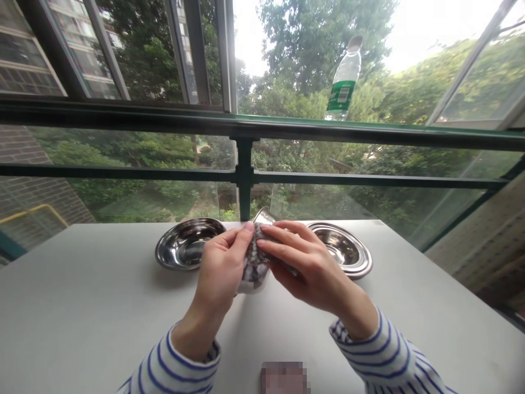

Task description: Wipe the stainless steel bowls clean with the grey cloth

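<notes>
Above the middle of the table, my two hands meet at a grey-and-white speckled cloth [256, 246]. My left hand [222, 265] is closed on the cloth's left side, its thumb on top and its other fingers mostly hidden. From the right, my right hand [305, 260] presses its fingers over the cloth, which covers most of what lies beneath. A shiny metal cup [264, 215] shows its rim just beyond my fingertips. Below the cloth is a shiny, pale rounded thing [252, 282]; I cannot tell whether it belongs to the cup.
A metal bowl [180, 254] stands at the left, partly behind my left hand. Another wide-rimmed metal bowl [361, 262] stands behind my right hand. Beyond the white table [102, 317], a plastic bottle [343, 82] stands on the green railing [283, 128]. A blurred-out patch [284, 377] lies near me.
</notes>
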Demonstrator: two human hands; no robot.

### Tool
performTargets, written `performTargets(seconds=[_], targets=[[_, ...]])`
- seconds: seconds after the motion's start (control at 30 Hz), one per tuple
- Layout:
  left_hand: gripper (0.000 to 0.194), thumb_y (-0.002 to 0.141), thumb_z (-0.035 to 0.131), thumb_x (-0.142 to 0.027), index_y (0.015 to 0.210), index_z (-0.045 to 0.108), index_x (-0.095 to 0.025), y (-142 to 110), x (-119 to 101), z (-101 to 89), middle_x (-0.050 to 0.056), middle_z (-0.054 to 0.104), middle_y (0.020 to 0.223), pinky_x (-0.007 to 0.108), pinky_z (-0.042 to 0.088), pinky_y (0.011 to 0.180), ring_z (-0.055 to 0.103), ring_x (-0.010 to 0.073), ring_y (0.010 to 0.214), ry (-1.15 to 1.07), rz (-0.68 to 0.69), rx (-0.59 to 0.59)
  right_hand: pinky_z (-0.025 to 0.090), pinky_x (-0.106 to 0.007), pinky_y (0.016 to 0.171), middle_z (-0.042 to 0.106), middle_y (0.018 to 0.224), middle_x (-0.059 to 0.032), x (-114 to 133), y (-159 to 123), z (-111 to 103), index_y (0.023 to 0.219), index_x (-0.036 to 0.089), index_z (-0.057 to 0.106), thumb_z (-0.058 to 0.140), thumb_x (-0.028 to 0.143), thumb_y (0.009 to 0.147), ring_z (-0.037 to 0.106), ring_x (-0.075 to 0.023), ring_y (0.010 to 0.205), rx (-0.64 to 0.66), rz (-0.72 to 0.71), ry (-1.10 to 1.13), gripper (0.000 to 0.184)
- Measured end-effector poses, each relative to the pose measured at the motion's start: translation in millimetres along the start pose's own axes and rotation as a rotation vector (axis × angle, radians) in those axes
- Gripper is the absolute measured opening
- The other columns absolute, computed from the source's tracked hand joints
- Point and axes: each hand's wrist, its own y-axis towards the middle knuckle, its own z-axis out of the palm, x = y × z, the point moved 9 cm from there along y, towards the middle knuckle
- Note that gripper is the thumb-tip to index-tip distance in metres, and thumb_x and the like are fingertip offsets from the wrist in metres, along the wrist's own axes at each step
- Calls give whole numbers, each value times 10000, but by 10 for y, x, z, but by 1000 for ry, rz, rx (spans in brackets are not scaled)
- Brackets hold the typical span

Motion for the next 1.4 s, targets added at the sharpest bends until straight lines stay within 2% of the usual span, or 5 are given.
performTargets(seconds=[0.17,0.47,0.9,1.17,1.4], targets=[[256,708,660,-390,640,643,-143,-12,39,-9,-32,543,484,174,380,425,461,71,429,-31,-53,-25,466,-417,913,590,1195,-111,-181,-26,-54,1164,148,564,484,197,877,524,-224,1067,-116,156,-37,301],[191,685,689,-331,659,663,-143,70,40,-92,-20,598,538,178,422,501,523,84,503,-190,-51,-68,458,-467,898,559,1247,-79,146,-23,112,1152,199,573,529,223,842,473,-268,1128,-6,-46,-101,314],[266,703,660,-367,571,627,-139,-20,-41,63,6,568,504,199,407,460,511,101,460,50,-56,121,458,-452,903,584,1207,-98,-129,-41,-104,1165,174,549,491,192,861,517,-248,1076,-127,111,-89,310],[235,699,651,-369,622,661,-147,-17,-85,61,-5,552,461,200,387,431,506,107,427,72,-44,101,453,-450,911,585,1210,-72,20,-18,-60,1130,191,571,523,193,828,493,-256,1102,-62,1,-55,306],[235,702,655,-365,648,675,-137,-14,-51,32,2,584,490,190,384,428,494,92,420,96,-44,77,462,-435,905,593,1190,-97,-168,-42,-67,1166,172,553,475,191,859,532,-240,1061,-100,153,-85,317]])
